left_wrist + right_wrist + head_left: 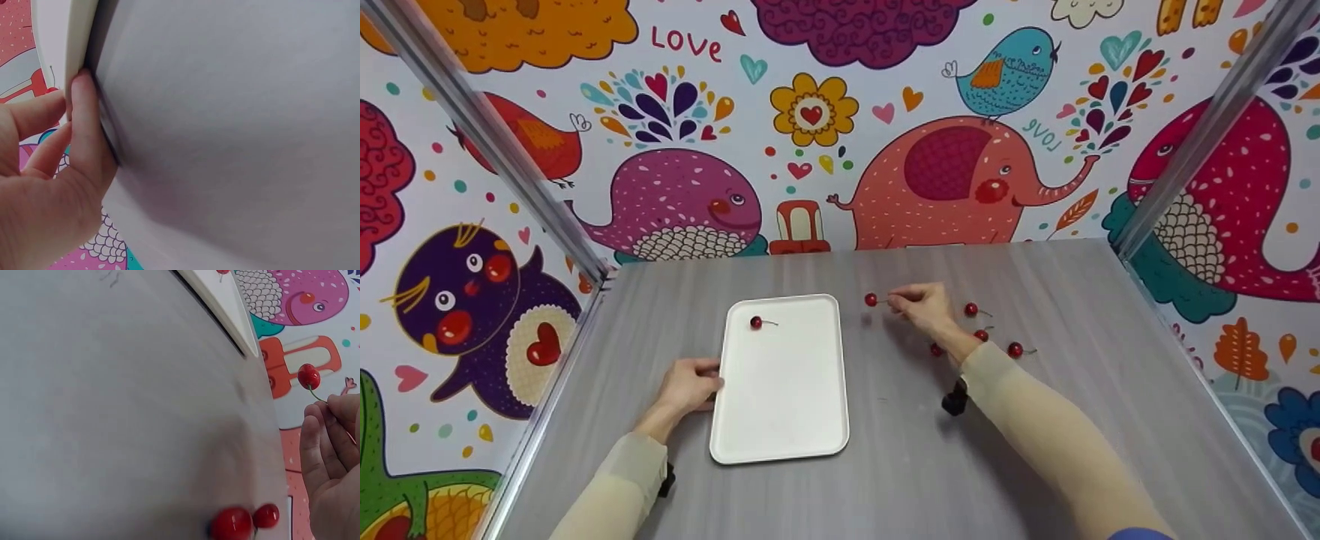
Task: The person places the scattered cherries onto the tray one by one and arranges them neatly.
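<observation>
Right hand (928, 307): thumb and fingertips were closed together, pinching a stem (314, 395).
Held cherry (871, 300): hung just beyond those fingertips, above the table (900, 465).
Tray (784, 405): lay left of the pinch, bearing another cherry (756, 322).
Loose cherries (1015, 350): four lay right of the pinch.
Left hand (682, 388): touched the tray edge opposite the pinch; whether it gripped, I couldn't tell.
</observation>
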Motion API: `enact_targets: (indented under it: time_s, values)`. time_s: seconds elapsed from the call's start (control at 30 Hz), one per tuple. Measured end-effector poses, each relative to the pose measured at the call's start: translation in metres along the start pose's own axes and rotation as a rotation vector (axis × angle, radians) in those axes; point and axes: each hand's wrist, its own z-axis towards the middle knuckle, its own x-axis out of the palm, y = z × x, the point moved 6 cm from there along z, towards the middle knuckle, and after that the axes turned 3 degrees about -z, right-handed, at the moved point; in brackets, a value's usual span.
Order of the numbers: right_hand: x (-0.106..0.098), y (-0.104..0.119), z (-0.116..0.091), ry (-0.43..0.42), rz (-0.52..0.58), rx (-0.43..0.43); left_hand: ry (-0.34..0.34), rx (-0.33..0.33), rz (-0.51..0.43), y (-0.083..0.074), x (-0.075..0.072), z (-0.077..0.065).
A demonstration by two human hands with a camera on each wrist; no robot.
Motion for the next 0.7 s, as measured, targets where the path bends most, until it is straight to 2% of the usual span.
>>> enact_targets:
  time_s: [0.7]
  values:
    - [0.067, 0.011, 0.015, 0.041, -0.066, 0.01, -0.016, 0.008, 0.004, 0.001, 0.0, 0.0]
